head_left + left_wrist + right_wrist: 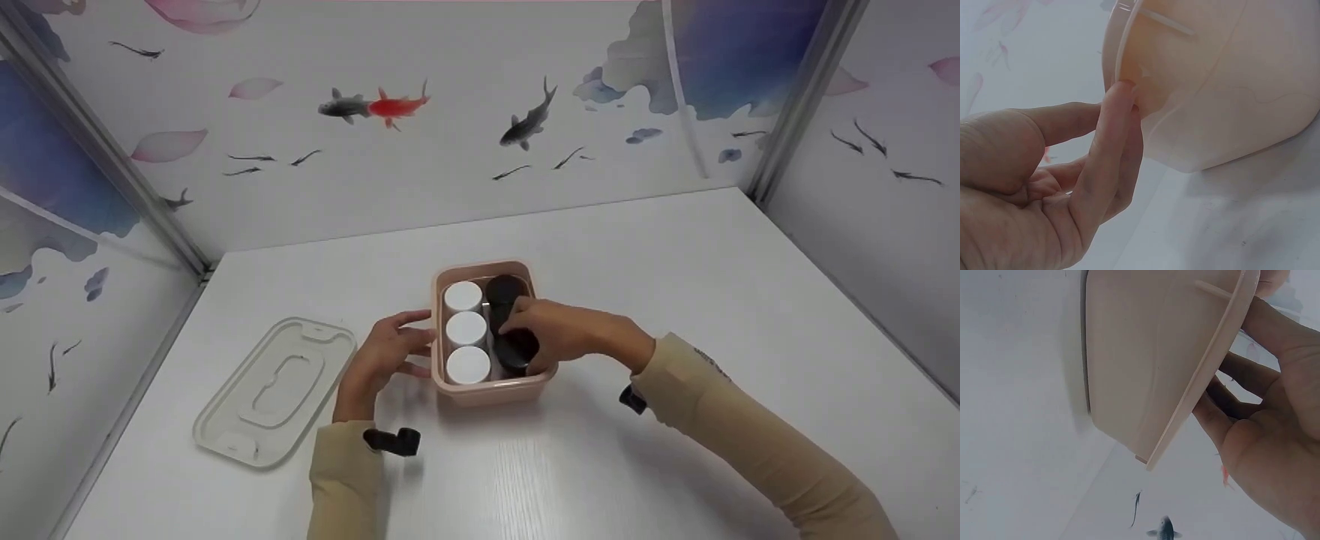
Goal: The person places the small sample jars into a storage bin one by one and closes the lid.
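A pink plastic box (491, 394) with rounded corners stands on the table. Along its left side is a row of white round-topped containers (466, 330); black round-topped containers (505, 288) line the right side. My right hand (559, 330) reaches over the right rim, its thumb and fingers curled round the nearer black container (516, 352). In the right wrist view the box wall hides those fingertips. My left hand (390, 345) rests its fairly straight fingers against the box's left side. The left wrist view has its fingertips (1123, 93) right at the rim.
A translucent whitish lid (277, 394) with a moulded handle lies flat on the table to the left of the left hand. White panels (420, 172) printed with fish and petals stand along the table's back and sides.
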`<state>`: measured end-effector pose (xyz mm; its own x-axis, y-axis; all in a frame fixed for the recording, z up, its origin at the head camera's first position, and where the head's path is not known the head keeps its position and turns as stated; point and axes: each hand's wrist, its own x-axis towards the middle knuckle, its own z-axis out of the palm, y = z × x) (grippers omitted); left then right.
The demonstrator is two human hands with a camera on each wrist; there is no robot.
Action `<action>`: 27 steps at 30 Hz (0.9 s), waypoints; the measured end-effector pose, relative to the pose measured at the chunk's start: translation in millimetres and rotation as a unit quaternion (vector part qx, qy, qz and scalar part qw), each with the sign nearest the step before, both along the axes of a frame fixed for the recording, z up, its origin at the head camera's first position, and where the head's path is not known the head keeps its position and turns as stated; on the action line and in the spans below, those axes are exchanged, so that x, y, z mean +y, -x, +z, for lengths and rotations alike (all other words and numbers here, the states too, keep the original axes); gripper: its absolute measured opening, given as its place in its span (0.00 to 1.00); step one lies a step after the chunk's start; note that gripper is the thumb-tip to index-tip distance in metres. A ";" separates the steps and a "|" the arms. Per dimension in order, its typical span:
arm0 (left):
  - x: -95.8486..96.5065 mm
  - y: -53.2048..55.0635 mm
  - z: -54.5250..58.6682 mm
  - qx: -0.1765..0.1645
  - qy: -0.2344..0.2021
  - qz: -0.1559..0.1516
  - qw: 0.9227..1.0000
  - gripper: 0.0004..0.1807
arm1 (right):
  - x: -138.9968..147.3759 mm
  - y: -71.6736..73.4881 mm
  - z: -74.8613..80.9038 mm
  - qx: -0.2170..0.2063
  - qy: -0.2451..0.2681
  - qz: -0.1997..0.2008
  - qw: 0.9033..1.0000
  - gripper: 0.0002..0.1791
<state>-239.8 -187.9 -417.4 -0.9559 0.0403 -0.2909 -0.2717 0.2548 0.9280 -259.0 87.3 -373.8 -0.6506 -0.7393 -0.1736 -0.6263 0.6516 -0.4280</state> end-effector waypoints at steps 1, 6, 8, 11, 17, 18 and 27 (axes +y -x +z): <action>0.0 0.1 -0.1 0.000 0.000 0.000 1.000 0.26 | -0.6 0.0 -0.4 0.001 -0.002 0.000 1.000 0.34; 0.3 0.6 -1.1 0.000 0.004 0.002 1.000 0.27 | -3.0 -0.5 -2.8 0.010 -0.005 0.004 1.000 0.33; 0.2 0.7 -1.5 0.000 0.006 0.002 1.000 0.27 | -3.8 -0.8 -3.7 0.012 -0.007 0.004 1.000 0.33; 0.1 0.7 -1.3 0.000 0.006 0.003 1.000 0.27 | -4.7 -1.5 -3.7 0.010 -0.011 0.000 1.000 0.33; -0.6 0.3 -0.8 0.005 0.000 0.001 1.000 0.27 | -5.5 -2.2 -2.5 0.021 -0.021 0.005 1.000 0.32; -0.7 0.2 -1.0 0.005 -0.001 0.000 1.000 0.27 | -5.5 -2.3 -2.5 0.024 -0.023 0.006 0.999 0.32; 0.4 0.1 -1.2 0.005 0.005 0.001 1.000 0.27 | -3.8 -2.5 -2.2 -0.005 0.005 -0.004 1.000 0.31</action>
<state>-239.9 -187.5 -418.6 -0.9588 0.0355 -0.2819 -0.2631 0.2644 0.9278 -256.5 83.4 -376.0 -0.6552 -0.7354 -0.1726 -0.6168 0.6528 -0.4399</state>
